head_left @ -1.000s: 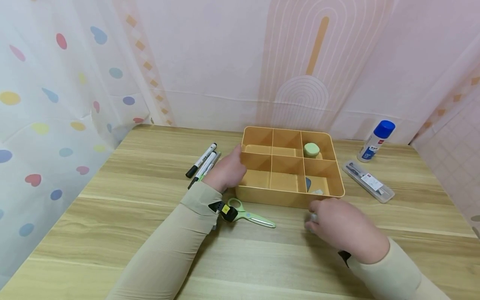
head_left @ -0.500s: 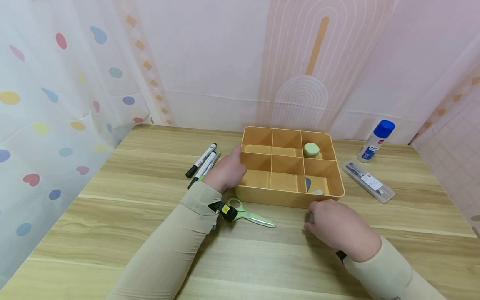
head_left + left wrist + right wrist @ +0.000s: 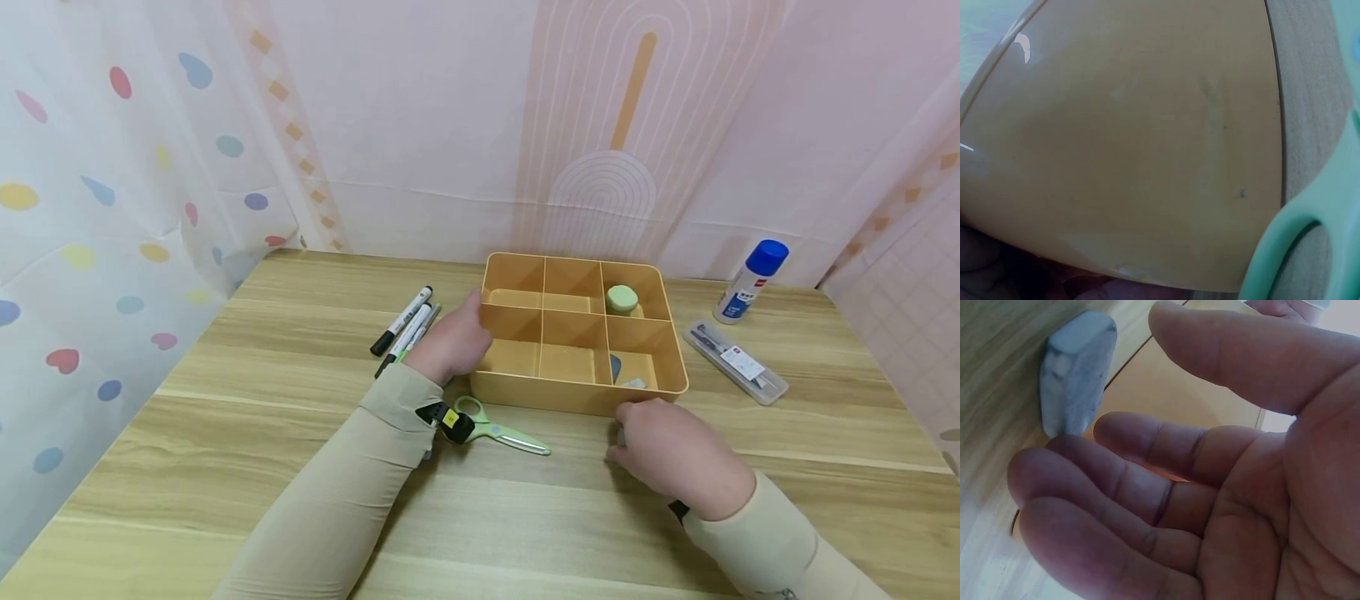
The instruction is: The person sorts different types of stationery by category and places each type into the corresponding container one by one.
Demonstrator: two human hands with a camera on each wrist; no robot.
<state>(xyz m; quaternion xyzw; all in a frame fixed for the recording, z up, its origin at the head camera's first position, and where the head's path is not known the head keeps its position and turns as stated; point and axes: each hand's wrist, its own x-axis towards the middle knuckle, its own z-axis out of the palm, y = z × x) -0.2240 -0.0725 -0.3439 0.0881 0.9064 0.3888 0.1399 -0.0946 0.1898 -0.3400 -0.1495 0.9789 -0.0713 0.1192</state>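
Note:
My left hand [image 3: 452,337] grips the left side of an orange divided storage box [image 3: 570,393], fingers at its rim. The box's outer wall fills most of the left wrist view. By the front right corner of the box is my right hand [image 3: 678,454], fingers loosely bent. In the right wrist view, a small grey-white block [image 3: 1079,375], like an eraser, stands on the table just beyond its fingertips, outside the gap between thumb and fingers. Green scissors [image 3: 510,437] lie in front of the box, partly hidden by my left wrist.
A pale green round piece [image 3: 622,299] sits in the back right compartment. Bluish [image 3: 615,367] and whitish pieces lie in the front right one. Several markers [image 3: 402,321] lie left. A glue bottle [image 3: 750,282] stands right, behind a clear case [image 3: 735,361] with a compass.
My right hand has shifted slightly left, and less of the whitish block shows beside its fingers. The left hand and the box stay in place.

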